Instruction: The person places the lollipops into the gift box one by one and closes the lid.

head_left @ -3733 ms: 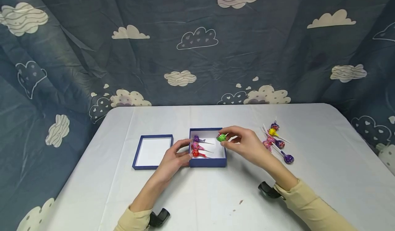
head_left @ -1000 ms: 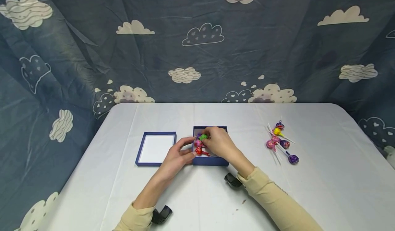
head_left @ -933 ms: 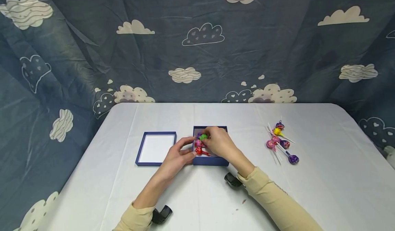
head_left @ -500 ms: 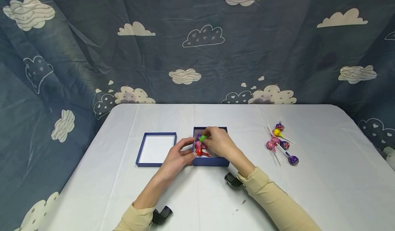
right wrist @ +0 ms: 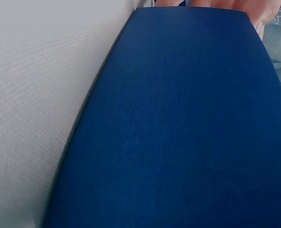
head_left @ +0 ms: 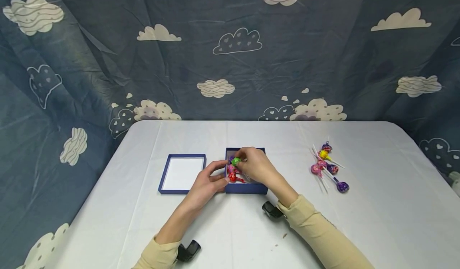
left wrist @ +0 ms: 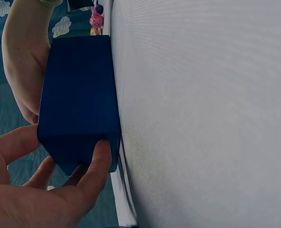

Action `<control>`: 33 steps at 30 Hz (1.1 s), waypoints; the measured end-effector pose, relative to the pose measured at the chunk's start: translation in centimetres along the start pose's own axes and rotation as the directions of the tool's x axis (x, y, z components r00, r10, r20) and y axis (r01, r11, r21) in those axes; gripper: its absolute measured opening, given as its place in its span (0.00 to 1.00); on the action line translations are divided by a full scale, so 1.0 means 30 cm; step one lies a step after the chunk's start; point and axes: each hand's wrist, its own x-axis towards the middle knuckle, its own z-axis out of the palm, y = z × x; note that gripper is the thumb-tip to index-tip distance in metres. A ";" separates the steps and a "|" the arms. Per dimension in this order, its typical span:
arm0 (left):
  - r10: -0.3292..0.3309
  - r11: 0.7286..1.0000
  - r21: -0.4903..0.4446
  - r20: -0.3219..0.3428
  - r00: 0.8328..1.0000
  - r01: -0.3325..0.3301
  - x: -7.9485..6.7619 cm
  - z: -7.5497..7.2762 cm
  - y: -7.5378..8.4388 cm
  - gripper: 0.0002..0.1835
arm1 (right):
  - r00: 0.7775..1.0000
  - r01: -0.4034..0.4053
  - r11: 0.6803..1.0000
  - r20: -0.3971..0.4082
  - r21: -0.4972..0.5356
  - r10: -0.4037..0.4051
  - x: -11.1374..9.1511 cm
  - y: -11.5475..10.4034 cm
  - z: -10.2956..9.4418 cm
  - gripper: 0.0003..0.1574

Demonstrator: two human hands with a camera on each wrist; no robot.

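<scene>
In the head view my right hand (head_left: 256, 166) reaches into an open blue box (head_left: 246, 188) and pinches a lollipop with a green wrapper (head_left: 235, 161) near the left wall. Beside it lie a purple lollipop (head_left: 231, 159), a pink one (head_left: 231, 168) and a red one (head_left: 232, 177), their sticks partly hidden by the right hand. My left hand (head_left: 203, 184) holds the box's left end. The left wrist view shows its thumb at the rim corner and fingers (left wrist: 98, 161) against the end wall of the box (left wrist: 81, 85).
A blue-edged lid (head_left: 182, 174) with a white inside lies left of the box. Several wrapped lollipops (head_left: 322, 163) are piled on the white table (head_left: 373, 205) to the right. A dark cloud-print cloth (head_left: 172, 73) hangs behind. Black wrist cameras (head_left: 272, 210) hang under the sleeves.
Since the earliest frame, the right hand has carried the green lollipop leftward from the box's right rear to the left row. Over the last second both hands stay almost still.
</scene>
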 end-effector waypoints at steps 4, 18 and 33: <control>-0.001 1.000 0.004 -0.001 1.000 0.001 -0.001 0.000 0.001 0.28 | 1.000 -0.002 1.000 0.001 -0.002 0.002 0.001 0.000 0.000 0.10; 0.002 1.000 -0.002 0.000 1.000 -0.002 0.000 0.002 0.001 0.27 | 1.000 0.009 1.000 -0.020 -0.012 -0.009 0.000 0.001 0.010 0.11; 0.003 1.000 -0.015 -0.004 1.000 -0.003 0.001 0.002 0.001 0.28 | 1.000 0.012 1.000 0.001 -0.018 -0.012 0.002 0.001 0.011 0.11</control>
